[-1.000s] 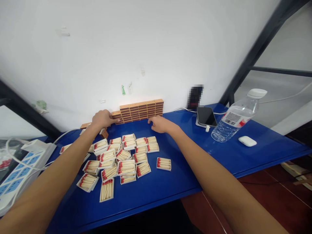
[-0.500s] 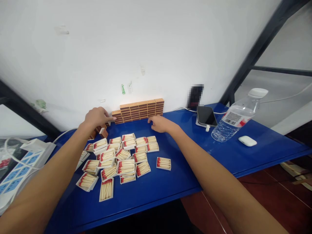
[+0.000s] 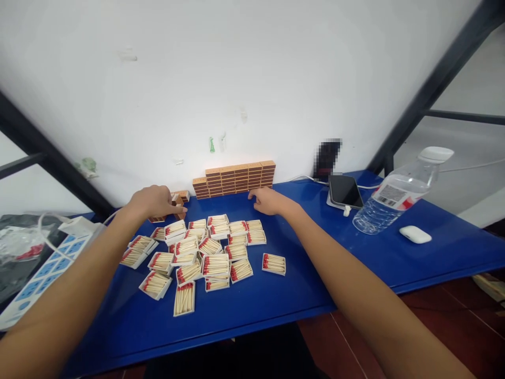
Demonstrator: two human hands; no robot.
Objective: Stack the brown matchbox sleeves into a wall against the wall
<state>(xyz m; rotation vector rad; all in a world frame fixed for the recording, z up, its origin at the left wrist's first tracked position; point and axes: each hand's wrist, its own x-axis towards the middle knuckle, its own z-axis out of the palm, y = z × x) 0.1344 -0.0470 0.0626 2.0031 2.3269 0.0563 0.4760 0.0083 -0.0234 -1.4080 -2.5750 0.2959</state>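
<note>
My left hand is over a small group of loose matchboxes at the back left, its fingers curled down and partly hidden. Its thumb presses against an upright brown-and-orange matchbox. To the right, a long stacked row of matchboxes stands along the white wall, lower by a step at its left end. My right hand rests at the foot of this stack, fingers curled and index fingertip near the bottom row, with nothing visible in them. Many white match trays filled with red-tipped matches lie in front, some piled on others.
On the right of the blue table are a phone with a cable, a tilted-looking water bottle and a white earphone case. A power strip and a plastic bag lie at the left.
My left hand has moved from the left end of the stack back to the loose matchboxes. My right hand stays at the stack's foot. The view has shifted slightly left.
</note>
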